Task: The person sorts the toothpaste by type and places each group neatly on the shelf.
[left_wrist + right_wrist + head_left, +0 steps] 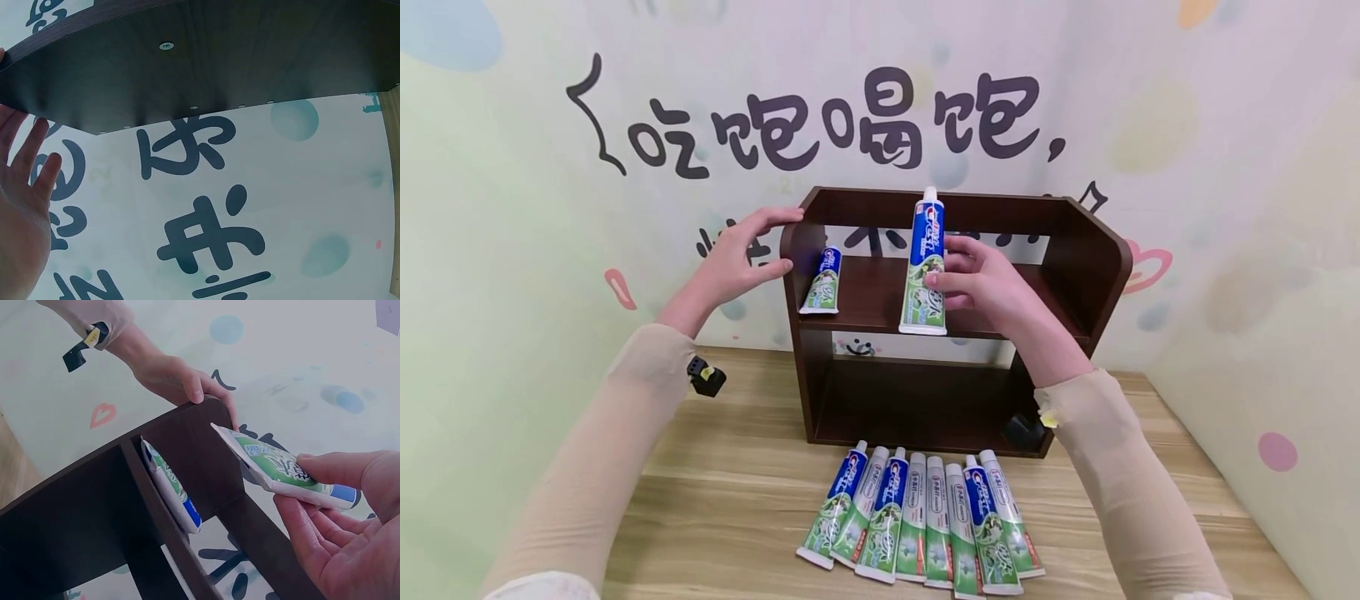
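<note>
My right hand [981, 279] holds a blue, white and green toothpaste tube [922, 283] between thumb and fingers, cap up, in front of the upper level of a dark brown two-level shelf [880, 321]. In the right wrist view this tube [281, 465] is tilted, its flat end toward the shelf's side panel. A matching tube [824, 282] leans, cap up, at the left end of the upper level. My left hand [737, 258] touches the upper edge of the left side panel, fingers extended; in the left wrist view, fingers [28, 150] lie along the panel's outer face.
On the wooden table [722, 500], several toothpaste tubes [936, 517] lie fanned out before the shelf, some blue and green, others pale and green. The shelf's lower level [917, 400] is under the upper board. A patterned wall [1225, 167] with black lettering stands close behind.
</note>
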The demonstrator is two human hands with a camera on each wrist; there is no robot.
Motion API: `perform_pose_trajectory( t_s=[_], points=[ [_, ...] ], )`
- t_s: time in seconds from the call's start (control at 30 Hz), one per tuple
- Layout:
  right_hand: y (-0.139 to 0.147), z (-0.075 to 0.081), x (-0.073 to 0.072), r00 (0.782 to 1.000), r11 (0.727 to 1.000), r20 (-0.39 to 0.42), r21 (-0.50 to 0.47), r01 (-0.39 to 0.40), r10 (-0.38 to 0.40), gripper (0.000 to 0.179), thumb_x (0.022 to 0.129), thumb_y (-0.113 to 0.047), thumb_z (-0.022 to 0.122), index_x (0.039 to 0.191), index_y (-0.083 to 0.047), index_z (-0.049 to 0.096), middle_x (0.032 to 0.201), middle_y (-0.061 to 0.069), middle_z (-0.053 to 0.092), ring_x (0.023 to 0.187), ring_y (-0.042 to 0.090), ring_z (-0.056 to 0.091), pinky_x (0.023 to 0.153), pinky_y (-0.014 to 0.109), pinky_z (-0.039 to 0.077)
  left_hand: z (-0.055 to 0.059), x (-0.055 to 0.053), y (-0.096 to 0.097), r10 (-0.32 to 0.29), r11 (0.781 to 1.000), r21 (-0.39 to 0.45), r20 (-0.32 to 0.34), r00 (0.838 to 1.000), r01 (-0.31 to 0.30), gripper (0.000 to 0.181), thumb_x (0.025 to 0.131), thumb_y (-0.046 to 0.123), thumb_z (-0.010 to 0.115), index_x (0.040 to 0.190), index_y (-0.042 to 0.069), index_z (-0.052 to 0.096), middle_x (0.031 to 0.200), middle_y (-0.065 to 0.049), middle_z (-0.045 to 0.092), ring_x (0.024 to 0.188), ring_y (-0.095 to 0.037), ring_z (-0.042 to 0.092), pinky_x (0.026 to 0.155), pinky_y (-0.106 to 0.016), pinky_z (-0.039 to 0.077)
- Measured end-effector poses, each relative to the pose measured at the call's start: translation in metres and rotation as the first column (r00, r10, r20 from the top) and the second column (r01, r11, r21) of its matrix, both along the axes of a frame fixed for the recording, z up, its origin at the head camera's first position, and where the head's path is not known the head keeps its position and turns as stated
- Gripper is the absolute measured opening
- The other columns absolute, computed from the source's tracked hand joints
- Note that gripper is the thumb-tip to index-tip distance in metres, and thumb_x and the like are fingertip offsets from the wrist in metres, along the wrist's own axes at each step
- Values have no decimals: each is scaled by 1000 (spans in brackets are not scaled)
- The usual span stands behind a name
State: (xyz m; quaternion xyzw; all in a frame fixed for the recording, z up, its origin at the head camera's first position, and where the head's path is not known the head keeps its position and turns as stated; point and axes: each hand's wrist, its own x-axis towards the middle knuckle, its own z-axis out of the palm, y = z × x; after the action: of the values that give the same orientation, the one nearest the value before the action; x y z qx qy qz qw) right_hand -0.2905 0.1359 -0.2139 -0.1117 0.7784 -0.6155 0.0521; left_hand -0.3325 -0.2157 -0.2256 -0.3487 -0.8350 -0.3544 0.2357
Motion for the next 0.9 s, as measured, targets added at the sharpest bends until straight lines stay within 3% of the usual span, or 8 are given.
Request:
perform_pose_trajectory(
  t_s=[0.27, 0.47, 0.6, 0.73, 0.9],
  points=[
    [-11, 15, -10, 1000, 1000, -30, -17, -1, 1, 68, 89, -19, 73, 148, -23, 41, 133, 8, 61, 116, 25, 64, 82, 26, 61, -1, 1, 2, 13, 1000, 6, 8, 1000, -13, 55, 86, 4, 68, 138, 7, 53, 148, -13, 52, 140, -31, 45, 118, -54, 34],
    [-20, 23, -18, 999, 999, -49, -42, 17, -19, 67, 88, -17, 73, 147, -23, 43, 134, 8, 62, 117, 26, 64, 83, 26, 61, 0, 2, 2, 20, 1000, -3, 14, 1000, -20, 56, 86, 9, 70, 139, 13, 53, 149, -6, 52, 140, -26, 46, 118, -50, 36],
    [-27, 28, -24, 997, 998, -61, -54, 34, -37, 65, 87, -17, 74, 145, -24, 46, 133, 8, 62, 117, 25, 64, 92, 34, 59, 1, 4, 1, 11, 1000, 0, 18, 1000, -11, 57, 86, 9, 71, 139, 15, 53, 148, -5, 53, 139, -25, 47, 117, -51, 37],
    [-33, 27, -32, 998, 994, -45, -99, 46, -50, 65, 87, -15, 74, 145, -23, 46, 132, 8, 61, 119, 25, 63, 99, 40, 56, 0, 3, 2, 19, 1000, -1, 15, 1000, -19, 55, 86, 7, 70, 139, 11, 53, 148, -7, 53, 139, -27, 47, 117, -52, 36],
    [-38, 21, -41, 997, 987, -16, -140, 74, -77, 65, 87, -14, 73, 145, -23, 45, 135, 9, 60, 120, 25, 62, 100, 39, 55, 0, 1, 3, 24, 1000, 4, 17, 1000, -24, 54, 87, 4, 68, 138, 5, 52, 148, -13, 52, 140, -31, 45, 118, -54, 34]
  ],
)
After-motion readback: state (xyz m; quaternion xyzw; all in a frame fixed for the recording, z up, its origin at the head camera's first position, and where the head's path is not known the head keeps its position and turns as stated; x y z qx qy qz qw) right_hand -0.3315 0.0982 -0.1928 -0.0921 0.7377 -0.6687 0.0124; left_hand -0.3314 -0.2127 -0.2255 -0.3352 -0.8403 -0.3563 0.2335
